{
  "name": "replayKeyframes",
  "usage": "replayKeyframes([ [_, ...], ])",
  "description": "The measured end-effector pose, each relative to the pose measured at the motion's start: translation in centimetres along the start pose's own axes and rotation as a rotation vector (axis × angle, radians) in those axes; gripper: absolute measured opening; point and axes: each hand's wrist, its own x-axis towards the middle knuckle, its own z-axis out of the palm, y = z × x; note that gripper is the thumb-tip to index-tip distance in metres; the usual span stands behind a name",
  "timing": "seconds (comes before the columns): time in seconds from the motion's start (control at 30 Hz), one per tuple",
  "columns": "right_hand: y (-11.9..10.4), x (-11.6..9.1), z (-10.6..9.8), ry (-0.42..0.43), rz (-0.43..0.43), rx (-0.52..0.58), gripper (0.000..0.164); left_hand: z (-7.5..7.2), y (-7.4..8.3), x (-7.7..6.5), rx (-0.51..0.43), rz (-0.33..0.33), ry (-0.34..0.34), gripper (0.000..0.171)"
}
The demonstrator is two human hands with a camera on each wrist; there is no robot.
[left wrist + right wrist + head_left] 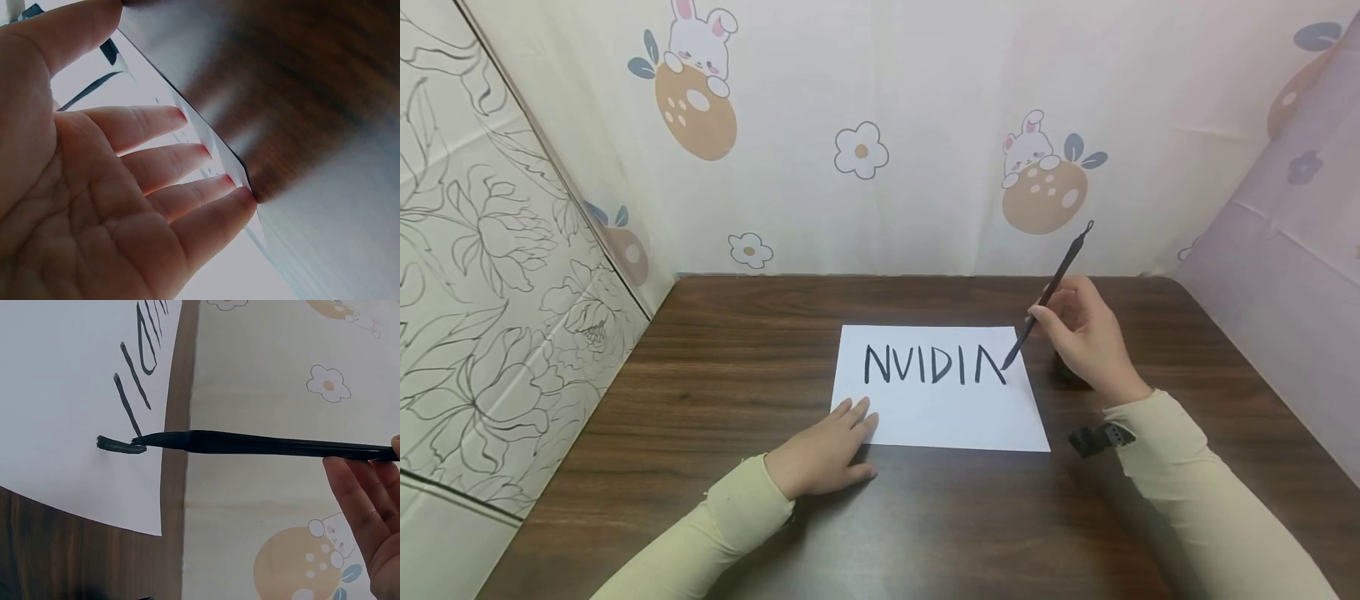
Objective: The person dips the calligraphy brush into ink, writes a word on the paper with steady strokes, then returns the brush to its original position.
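Note:
A white sheet of paper (947, 425) lies on the table, lettered in black with NVIDI and two slanted strokes that meet at the top. My right hand (1090, 337) pinches a dark writing brush (1060, 275) by its handle, above the right side of the sheet. In the right wrist view the bristles (159, 440) overlap the last letter near where its strokes join. My left hand (829, 450) rests palm down at the sheet's lower left corner, fingers spread, their tips on the paper and the thumb on the wood.
Behind my right hand a small dark object (1067, 372) stands on the brown wooden table (737, 367), mostly hidden. A printed curtain (925, 217) closes off the back edge, and a panel with line-drawn flowers (497, 250) rises at the left. A black strap device (1101, 438) sits at my right wrist.

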Motion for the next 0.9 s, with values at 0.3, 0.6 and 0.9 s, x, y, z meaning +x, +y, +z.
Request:
replayKeyframes([
  [0.3, 0.2, 0.8, 1.3, 0.034, 0.057, 0.142, 0.031, -0.1, 0.1, -0.1, -0.009, 0.001, -0.003, 0.071],
  [0.6, 1.4, 1.1, 1.9, 0.036, 0.083, 0.160, 0.029, -0.2, 0.2, -0.1, -0.003, 0.000, -0.006, 0.071],
  [0.9, 1.7, 0.9, 2.1, 0.032, 0.113, 0.134, 0.032, -0.3, 0.2, -0.1, -0.006, 0.001, -0.006, 0.070],
])
